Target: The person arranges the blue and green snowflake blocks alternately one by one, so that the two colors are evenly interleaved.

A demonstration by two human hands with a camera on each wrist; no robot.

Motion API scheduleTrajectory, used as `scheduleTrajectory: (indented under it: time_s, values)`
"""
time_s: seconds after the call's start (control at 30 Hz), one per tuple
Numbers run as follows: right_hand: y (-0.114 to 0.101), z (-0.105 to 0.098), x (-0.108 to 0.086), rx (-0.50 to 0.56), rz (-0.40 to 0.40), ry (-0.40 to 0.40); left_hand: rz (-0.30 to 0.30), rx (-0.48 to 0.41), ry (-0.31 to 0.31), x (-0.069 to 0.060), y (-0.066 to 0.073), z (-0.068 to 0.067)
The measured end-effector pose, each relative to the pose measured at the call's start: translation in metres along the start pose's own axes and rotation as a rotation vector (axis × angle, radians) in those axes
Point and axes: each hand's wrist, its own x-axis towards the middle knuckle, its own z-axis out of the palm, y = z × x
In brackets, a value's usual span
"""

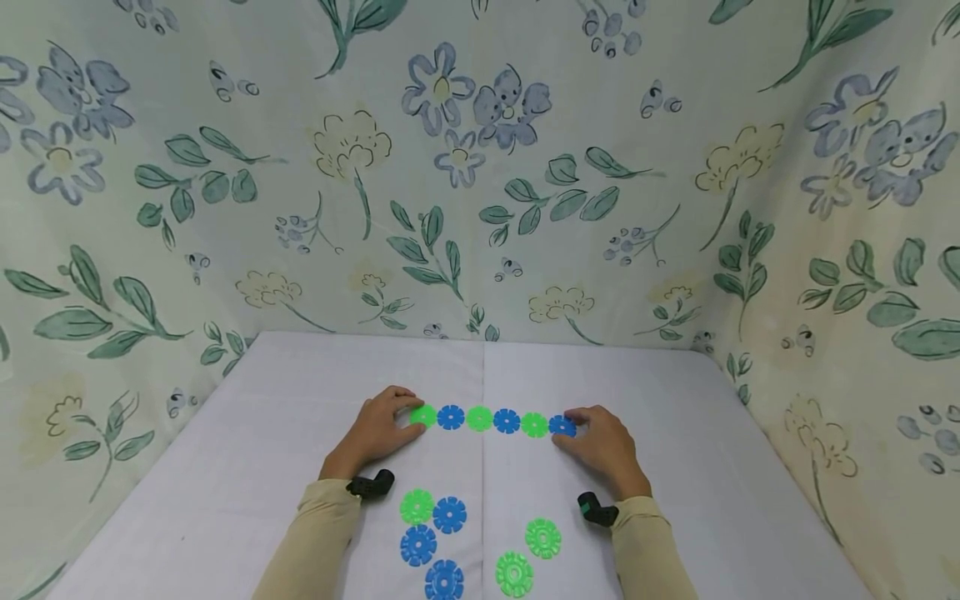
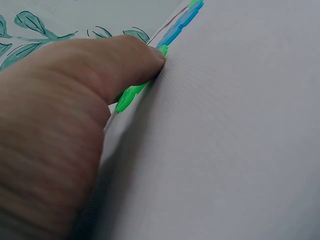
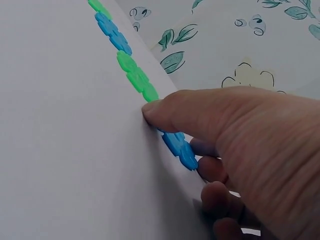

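Note:
Several flat, notched plastic discs, green and blue by turns, form a straight row across the table, as the head view shows. My left hand [image 1: 380, 427] holds the green disc [image 1: 423, 415] at the row's left end between thumb and fingers; in the left wrist view the thumb covers part of this green disc [image 2: 131, 96]. At the other end, my right hand [image 1: 602, 442] pinches the blue disc [image 1: 562, 427]. The right wrist view has the thumb over the near edge of that blue disc [image 3: 179, 147], beside a green disc [image 3: 136, 76]. Between the ends lie more discs, including a green one [image 1: 480, 418].
Nearer my body lie loose discs: a green disc [image 1: 417, 507] beside several blue ones [image 1: 418, 544] on the left, and two green discs [image 1: 543, 538] to the right. A white cloth [image 1: 225, 467] covers the table. Flower-patterned curtain [image 1: 480, 192] stands behind it and at both sides.

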Motion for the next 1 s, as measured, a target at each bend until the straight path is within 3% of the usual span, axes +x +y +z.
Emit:
scheduleTrajectory:
  time_s: [0.23,0.63,0.83,1.0]
  values:
    - [-0.001,-0.002,0.000,0.025,-0.030,-0.001,0.005,-0.006,0.010,-0.001,0.000,0.000]
    - [-0.021,-0.014,-0.004,0.045,-0.084,0.019,-0.061,-0.060,-0.038,-0.001,0.002,-0.003]
    - [-0.034,-0.023,-0.007,0.051,-0.133,0.029,-0.100,-0.139,-0.056,-0.003,0.002,-0.009]
    - [-0.041,-0.030,-0.011,0.078,-0.189,0.030,-0.092,-0.206,-0.071,-0.003,0.005,-0.012]
